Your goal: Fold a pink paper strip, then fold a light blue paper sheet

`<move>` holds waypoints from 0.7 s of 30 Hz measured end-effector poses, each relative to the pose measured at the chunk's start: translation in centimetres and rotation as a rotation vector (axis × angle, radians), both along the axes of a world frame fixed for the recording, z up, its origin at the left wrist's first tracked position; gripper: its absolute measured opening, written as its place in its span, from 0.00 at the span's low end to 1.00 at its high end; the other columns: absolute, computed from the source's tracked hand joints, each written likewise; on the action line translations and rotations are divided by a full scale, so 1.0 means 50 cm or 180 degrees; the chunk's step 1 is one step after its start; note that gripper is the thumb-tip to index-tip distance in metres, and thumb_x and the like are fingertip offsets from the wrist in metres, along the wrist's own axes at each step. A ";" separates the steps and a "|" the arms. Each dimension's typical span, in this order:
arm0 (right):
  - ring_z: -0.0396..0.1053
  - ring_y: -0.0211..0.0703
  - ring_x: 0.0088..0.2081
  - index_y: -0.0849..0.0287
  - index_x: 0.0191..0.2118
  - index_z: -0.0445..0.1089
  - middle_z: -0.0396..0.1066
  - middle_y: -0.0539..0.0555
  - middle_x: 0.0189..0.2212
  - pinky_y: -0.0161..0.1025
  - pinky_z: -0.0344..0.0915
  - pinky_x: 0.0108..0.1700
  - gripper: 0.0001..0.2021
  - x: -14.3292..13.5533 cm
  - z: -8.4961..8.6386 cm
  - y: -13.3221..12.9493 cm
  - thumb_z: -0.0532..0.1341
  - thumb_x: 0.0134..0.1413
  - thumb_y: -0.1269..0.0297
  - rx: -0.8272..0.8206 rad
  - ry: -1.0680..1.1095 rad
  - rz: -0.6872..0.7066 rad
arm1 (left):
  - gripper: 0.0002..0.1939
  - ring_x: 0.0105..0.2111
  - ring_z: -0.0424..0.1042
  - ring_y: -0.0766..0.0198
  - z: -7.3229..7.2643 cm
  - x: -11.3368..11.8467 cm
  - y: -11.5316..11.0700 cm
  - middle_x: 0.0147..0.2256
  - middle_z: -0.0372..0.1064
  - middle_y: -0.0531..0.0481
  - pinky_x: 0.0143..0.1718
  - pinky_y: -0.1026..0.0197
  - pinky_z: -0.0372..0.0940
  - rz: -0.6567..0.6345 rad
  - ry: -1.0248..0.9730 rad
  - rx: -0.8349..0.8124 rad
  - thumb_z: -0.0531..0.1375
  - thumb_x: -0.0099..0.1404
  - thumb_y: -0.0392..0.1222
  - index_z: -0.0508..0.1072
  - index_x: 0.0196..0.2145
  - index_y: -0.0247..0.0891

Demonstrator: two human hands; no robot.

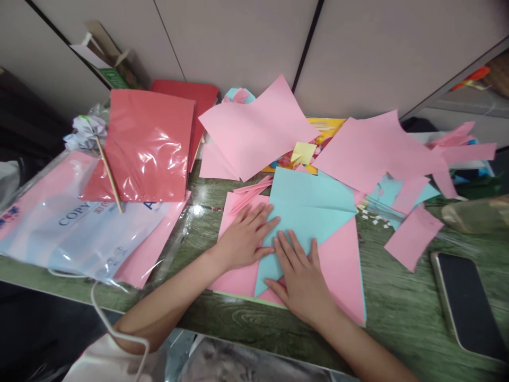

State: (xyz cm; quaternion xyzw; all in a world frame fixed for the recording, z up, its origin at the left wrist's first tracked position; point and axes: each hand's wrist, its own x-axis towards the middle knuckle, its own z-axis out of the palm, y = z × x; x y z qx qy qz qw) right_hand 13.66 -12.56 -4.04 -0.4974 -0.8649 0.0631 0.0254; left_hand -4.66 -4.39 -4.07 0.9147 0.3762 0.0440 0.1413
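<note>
A folded light-blue sheet of paper (306,204) lies on a stack of pink paper (342,265) in front of me. Its lower right side forms a slanted edge. My left hand (248,233) rests flat with spread fingers, across the pink stack and the left edge of the blue sheet. Flat on the lower part of the blue sheet lies my right hand (300,276), fingers apart, its palm covering part of the slanted edge. Neither hand grips anything. Thin folded pink strips (250,193) lie just above my left hand.
Plastic-wrapped red paper (147,143) and a copy-paper bag (79,228) sit left, with a paper flower on a stick (107,172) on top. Loose pink sheets (258,127) lie behind. Pink scraps (413,236) and a phone (467,302) are at right. A white cable (115,329) crosses my left arm.
</note>
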 end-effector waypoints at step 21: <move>0.33 0.58 0.64 0.71 0.62 0.46 0.41 0.62 0.64 0.68 0.31 0.59 0.36 -0.002 -0.001 -0.001 0.48 0.58 0.47 0.0001 -0.0081 -0.0003 | 0.34 0.64 0.35 0.50 -0.001 0.001 0.000 0.65 0.35 0.42 0.60 0.44 0.39 0.0005 0.0020 -0.0002 0.47 0.64 0.59 0.46 0.62 0.41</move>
